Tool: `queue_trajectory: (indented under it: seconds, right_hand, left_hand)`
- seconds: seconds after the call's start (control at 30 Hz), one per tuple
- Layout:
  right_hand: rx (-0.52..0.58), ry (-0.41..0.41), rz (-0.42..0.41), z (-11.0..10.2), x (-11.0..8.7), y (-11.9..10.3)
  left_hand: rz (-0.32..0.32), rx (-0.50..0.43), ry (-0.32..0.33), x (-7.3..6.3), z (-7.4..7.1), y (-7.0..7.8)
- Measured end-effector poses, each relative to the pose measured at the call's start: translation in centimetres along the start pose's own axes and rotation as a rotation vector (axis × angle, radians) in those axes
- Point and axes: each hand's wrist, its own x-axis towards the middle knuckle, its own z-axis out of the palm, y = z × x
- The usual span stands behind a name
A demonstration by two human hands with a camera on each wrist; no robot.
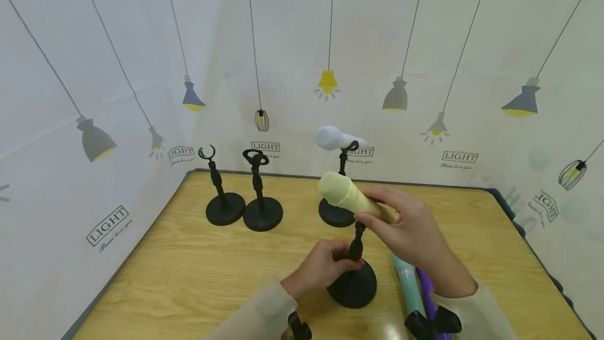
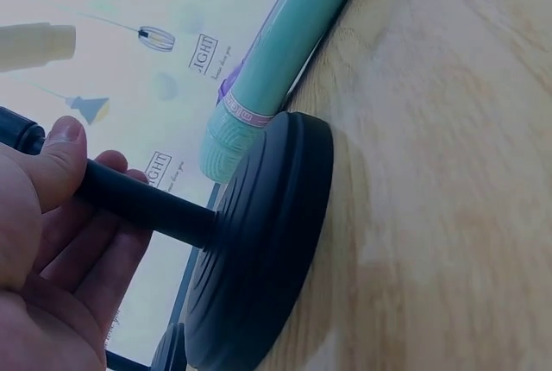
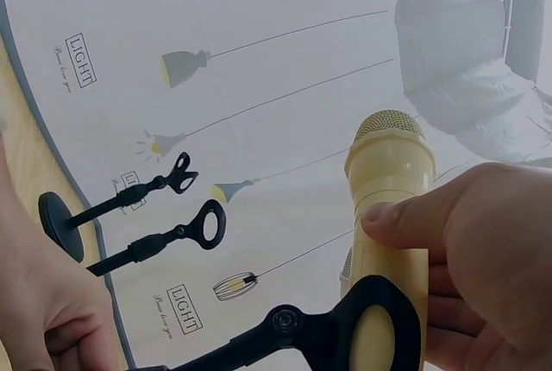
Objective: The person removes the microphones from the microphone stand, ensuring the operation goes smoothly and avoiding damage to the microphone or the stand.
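Observation:
My right hand [image 1: 415, 224] holds a pale yellow microphone [image 1: 346, 193] by its body, its mesh head pointing up and to the left. Below it stands a black desktop microphone stand [image 1: 354, 288], its round base on the table. The fingers and thumb of my left hand [image 1: 321, 267] grip this stand's pole [image 2: 147, 205] low down, just above the base. In the right wrist view, the stand's black clip [image 3: 341, 326] overlaps the lower body of the yellow microphone, right below my right thumb. I cannot tell whether the microphone is seated in the clip.
Behind, a white microphone [image 1: 330, 138] rests tilted in another black stand [image 1: 336, 215]. Two more black stands, one with an open clip [image 1: 225, 210] and one beside it [image 1: 262, 215], stand at the back left. A teal microphone [image 1: 408, 283] and a purple one [image 1: 427, 293] lie at the right.

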Motion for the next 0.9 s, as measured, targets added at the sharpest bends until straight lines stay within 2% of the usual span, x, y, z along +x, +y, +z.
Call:
queue_trajectory:
  seconds: [0.23, 0.6, 0.9]
  right_hand:
    - [-0.018, -0.031, 0.039, 0.2, 0.4, -0.4]
    - [0.001, -0.06, 0.015, 0.5, 2.0, -1.4]
    - [0.03, -0.062, -0.013, 0.9, 3.6, -2.3]
  left_hand:
    - [-0.012, 0.0, 0.004, -0.2, 0.1, -0.2]
    - [-0.063, -0.03, 0.014, -0.2, 0.2, 0.1]
    - [-0.043, -0.051, 0.011, -0.2, 0.3, 0.1]
